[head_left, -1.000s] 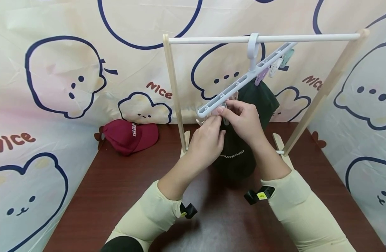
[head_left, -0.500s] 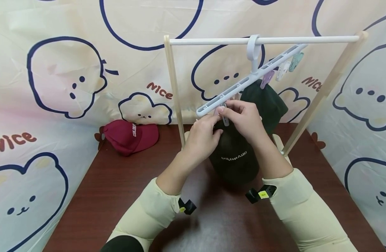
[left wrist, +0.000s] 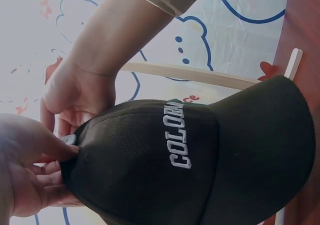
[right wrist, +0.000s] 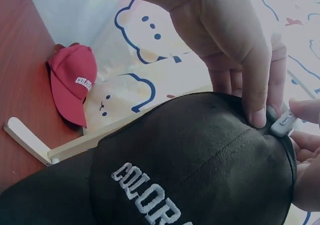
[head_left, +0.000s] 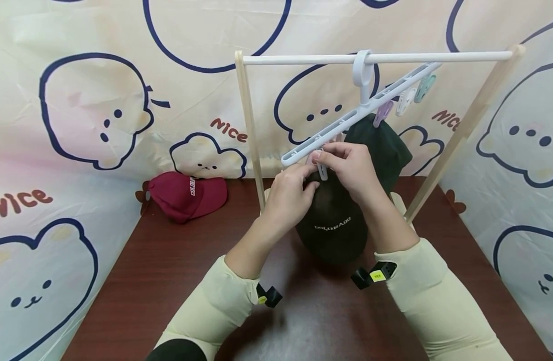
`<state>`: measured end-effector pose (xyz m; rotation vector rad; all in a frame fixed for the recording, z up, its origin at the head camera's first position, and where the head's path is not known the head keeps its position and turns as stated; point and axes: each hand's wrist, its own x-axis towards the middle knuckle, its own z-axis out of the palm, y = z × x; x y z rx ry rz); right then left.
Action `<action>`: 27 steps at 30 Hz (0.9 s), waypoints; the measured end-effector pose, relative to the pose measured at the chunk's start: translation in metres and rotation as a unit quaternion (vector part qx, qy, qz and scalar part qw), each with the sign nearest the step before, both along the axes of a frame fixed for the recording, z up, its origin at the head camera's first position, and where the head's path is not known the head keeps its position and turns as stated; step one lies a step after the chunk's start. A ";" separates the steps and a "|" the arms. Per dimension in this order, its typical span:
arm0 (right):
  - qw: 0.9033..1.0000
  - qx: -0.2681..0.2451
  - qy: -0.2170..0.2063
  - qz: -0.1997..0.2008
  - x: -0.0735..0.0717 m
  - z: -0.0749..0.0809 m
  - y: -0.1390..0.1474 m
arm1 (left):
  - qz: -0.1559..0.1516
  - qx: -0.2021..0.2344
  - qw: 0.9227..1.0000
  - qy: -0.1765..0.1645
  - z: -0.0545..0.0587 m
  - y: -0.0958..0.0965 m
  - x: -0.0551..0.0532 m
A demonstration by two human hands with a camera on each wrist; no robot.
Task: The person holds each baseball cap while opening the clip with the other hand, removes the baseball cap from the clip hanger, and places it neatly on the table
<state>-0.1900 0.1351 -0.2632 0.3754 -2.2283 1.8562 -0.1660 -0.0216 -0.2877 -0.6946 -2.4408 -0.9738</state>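
In the head view a black baseball cap (head_left: pixel 332 240) lettered COLORADO hangs brim down below the near end of a pale blue clip hanger (head_left: pixel 339 125). My left hand (head_left: pixel 287 193) pinches the cap's upper back edge, its thumb lying on the crown in the right wrist view. With thumb and fingers my right hand (head_left: pixel 355 168) pinches a grey clip (right wrist: pixel 283 125), whose jaws sit right at that edge. Behind my right hand, a dark green cap (head_left: pixel 380 150) hangs under a purple clip (head_left: pixel 383 113).
The hanger hooks over the white bar (head_left: pixel 299 59) of a wooden rack, tilted across it. White (head_left: pixel 405 102) and mint green (head_left: pixel 424 88) clips dangle from its far end. A maroon cap (head_left: pixel 183 195) lies at the back left of the brown table (head_left: pixel 177 271).
The hanger's far end has swung right, with the green cap and clips moving along. The black cap's lettered front has come further into view. Both hands stay at its upper edge.
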 end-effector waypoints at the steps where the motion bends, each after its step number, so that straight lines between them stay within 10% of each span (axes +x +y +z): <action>1: 1.000 0.000 -0.001 -0.002 0.000 0.000 0.000 | -0.001 0.004 1.000 -0.001 -0.001 0.000 0.000; 13: 1.000 0.003 0.008 -0.017 -0.004 -0.002 0.000 | -0.031 0.121 0.992 0.019 -0.017 0.001 -0.004; 27: 0.999 -0.004 0.026 -0.024 -0.005 -0.002 -0.004 | -0.044 0.193 0.980 -0.034 -0.022 -0.001 -0.009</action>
